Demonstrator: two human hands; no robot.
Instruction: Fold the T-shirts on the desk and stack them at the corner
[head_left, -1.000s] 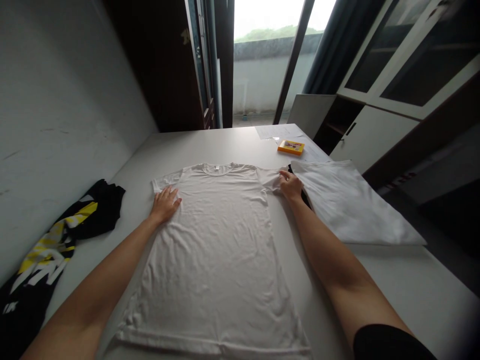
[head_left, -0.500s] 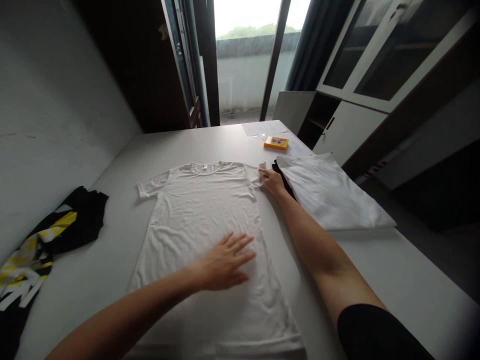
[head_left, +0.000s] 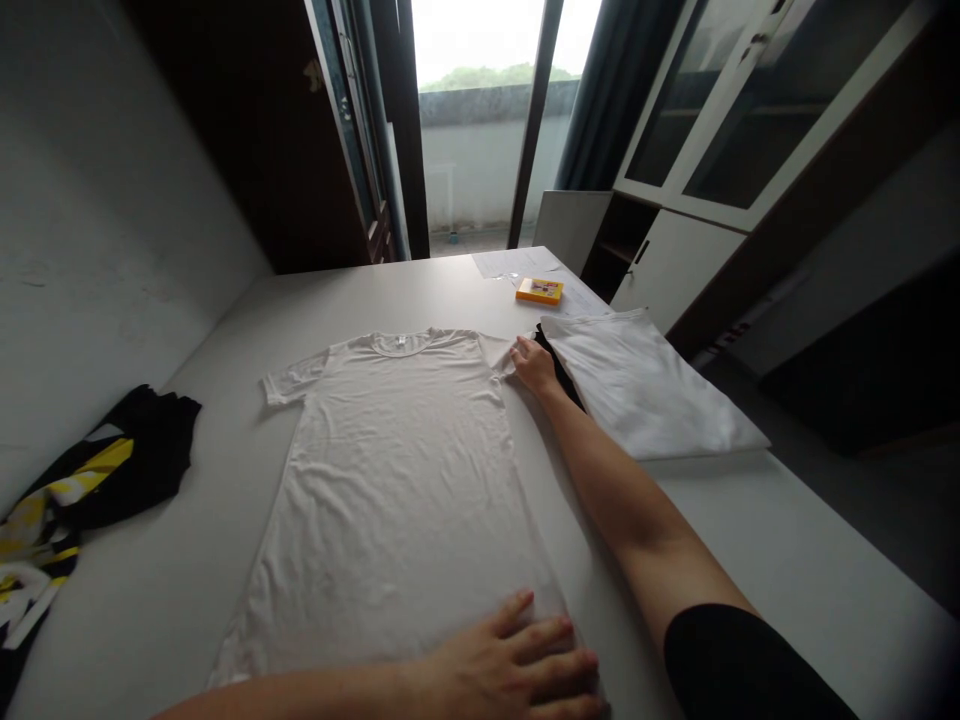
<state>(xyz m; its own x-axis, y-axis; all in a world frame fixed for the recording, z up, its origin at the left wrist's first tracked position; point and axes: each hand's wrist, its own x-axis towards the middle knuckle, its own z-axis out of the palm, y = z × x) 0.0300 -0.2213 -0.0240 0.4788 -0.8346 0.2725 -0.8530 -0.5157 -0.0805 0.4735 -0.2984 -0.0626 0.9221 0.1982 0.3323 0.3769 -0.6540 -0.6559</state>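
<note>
A white short-sleeved T-shirt [head_left: 397, 470] lies spread out flat, its collar away from me and its lower edge running out of view at the bottom. Fingers spread, my left hand [head_left: 517, 660] rests flat on the lower right part of the shirt. My right arm reaches far forward, and my right hand [head_left: 534, 365] has its fingers closed on the end of the right sleeve. Next to that hand is a folded white cloth [head_left: 652, 385], with a strip of black fabric [head_left: 559, 365] showing along its left edge.
The white table [head_left: 315, 290] carries a yellow box [head_left: 538, 291] and papers [head_left: 517, 263] at its far end. Black, yellow and white clothing [head_left: 135, 450] lies crumpled on the left, by the wall. Cabinets [head_left: 675, 260] stand beyond the table on the right.
My left hand has slid down and to the right over the shirt, towards its lower edge. My right hand stays at the sleeve. The view has shifted slightly.
</note>
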